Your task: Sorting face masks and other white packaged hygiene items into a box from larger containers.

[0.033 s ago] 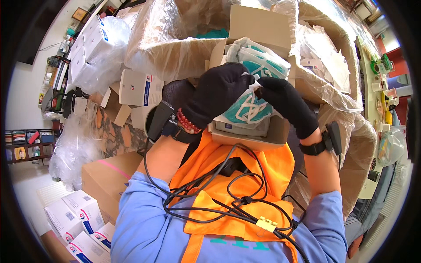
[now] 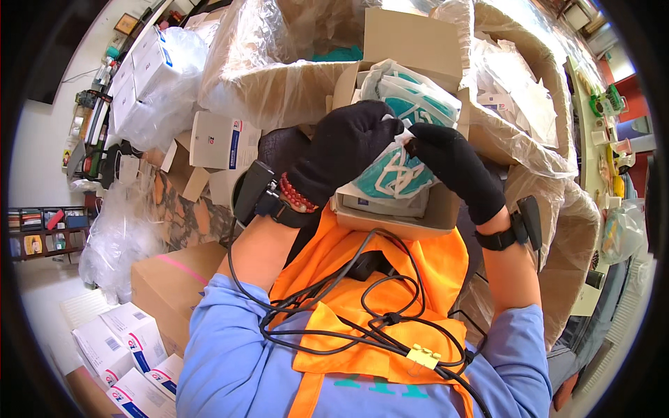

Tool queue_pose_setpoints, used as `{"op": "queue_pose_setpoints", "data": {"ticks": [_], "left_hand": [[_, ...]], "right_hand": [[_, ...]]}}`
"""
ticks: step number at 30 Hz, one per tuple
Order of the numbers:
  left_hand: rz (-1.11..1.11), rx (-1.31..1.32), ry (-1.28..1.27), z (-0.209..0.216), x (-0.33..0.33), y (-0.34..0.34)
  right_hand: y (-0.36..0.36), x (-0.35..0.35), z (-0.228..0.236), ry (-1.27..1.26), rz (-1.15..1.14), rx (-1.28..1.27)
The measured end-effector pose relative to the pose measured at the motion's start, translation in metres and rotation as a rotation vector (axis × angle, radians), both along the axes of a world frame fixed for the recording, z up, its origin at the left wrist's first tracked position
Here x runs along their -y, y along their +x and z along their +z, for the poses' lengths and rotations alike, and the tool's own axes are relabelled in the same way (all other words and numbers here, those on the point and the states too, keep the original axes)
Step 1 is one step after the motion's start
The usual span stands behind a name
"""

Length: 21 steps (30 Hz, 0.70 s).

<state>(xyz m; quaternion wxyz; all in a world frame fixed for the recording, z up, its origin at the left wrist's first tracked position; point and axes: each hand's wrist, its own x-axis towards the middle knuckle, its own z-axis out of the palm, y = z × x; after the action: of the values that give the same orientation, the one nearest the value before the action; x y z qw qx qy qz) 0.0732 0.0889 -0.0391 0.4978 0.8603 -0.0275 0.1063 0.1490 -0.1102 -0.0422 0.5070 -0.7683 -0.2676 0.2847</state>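
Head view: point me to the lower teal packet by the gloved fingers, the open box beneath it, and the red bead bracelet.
Lower teal packet [image 2: 390, 174]: head view, middle of its front.
Open box [image 2: 421, 224]: head view, outside of its near wall.
Red bead bracelet [image 2: 298, 196]: head view, middle of the beads.

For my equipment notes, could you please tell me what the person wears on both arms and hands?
The left hand and right hand wear black gloves. Light-blue sleeves leave the forearms partly bare. Black devices are strapped on behind both gloves; red beads lie beside the left one.
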Motion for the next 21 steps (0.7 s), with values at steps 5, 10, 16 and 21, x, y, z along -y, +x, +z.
{"op": "queue_pose_setpoints", "data": {"ticks": [5, 10, 16, 21], "left_hand": [[-0.164, -0.057, -0.126, -0.004, 0.002, 0.007], [-0.034, 0.043, 0.005, -0.011, 0.015, 0.014], [-0.048, 0.299, 0.246, -0.028, 0.004, 0.019], [-0.027, 0.193, 0.688, -0.029, -0.010, 0.036]], "right_hand": [[0.000, 0.002, -0.009, 0.107, 0.081, 0.102], [-0.007, -0.014, -0.004, 0.122, -0.040, 0.392], [-0.027, -0.028, 0.036, -0.155, 0.201, 1.043], [-0.057, -0.033, 0.050, -0.080, 0.288, 1.037]]}}
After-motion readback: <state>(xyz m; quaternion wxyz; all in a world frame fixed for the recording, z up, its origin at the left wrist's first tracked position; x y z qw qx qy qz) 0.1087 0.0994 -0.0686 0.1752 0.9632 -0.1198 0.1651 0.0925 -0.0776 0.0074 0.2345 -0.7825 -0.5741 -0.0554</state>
